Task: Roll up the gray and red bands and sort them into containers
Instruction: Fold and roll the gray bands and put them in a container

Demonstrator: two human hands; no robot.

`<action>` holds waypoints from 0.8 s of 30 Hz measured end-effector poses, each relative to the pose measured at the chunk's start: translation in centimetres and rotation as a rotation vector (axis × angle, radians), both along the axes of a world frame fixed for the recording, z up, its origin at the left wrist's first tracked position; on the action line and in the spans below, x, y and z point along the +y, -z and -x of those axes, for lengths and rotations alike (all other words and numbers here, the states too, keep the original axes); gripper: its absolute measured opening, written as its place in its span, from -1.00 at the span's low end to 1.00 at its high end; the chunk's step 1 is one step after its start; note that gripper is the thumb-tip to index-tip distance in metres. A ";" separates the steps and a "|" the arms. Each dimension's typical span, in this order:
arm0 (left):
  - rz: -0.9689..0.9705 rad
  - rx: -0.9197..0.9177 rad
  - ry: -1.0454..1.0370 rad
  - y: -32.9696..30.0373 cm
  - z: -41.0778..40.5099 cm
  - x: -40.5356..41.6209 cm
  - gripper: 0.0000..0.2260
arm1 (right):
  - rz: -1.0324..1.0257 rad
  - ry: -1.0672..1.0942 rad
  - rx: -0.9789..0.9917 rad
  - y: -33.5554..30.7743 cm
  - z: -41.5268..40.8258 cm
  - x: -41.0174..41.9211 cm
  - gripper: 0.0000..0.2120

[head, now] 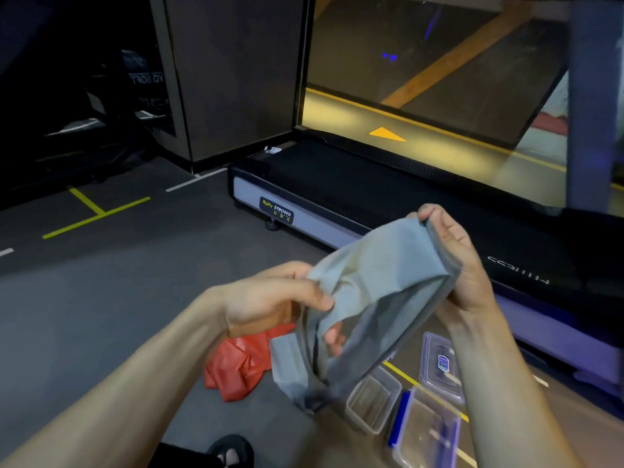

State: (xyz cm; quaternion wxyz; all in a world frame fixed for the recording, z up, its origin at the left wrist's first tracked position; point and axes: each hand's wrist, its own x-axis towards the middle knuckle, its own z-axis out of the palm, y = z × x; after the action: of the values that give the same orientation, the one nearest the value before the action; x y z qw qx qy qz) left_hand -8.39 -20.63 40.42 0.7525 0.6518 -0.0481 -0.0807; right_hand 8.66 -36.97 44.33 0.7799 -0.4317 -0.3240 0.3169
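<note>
- Progress check: looks like early days, nothing seems to be rolled or sorted yet.
- Both hands are working the gray band, holding it up in the air above the floor. It's spread out wide and floppy, with one end hanging down toward the containers, so no real roll is showing.
- Left hand is pinching the near edge of the gray band, fingers curled into the fabric.
- Right hand is gripping the far edge, thumb on top and fingers wrapped behind it.
- Red band is lying crumpled on the floor just under the left wrist, untouched as far as I can tell.
- Clear containers are sitting open on the floor by the treadmill, with a lid beside them. They're looking empty to me.
- Still left, I'd guess: rolling the gray one, dropping it in, then the same for the red.
</note>
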 end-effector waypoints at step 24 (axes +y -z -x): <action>-0.380 -0.297 -0.579 1.8 -2.5 -2.4 -0.82 | 0.146 -0.154 -0.251 -0.9 2.0 1.4 -0.88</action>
State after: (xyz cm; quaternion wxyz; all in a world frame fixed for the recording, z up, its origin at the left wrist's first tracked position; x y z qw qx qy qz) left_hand -5.91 -23.02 38.60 0.5946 0.7710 0.0454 0.2235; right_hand 6.61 -35.59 45.18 0.6734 -0.4971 -0.4270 0.3421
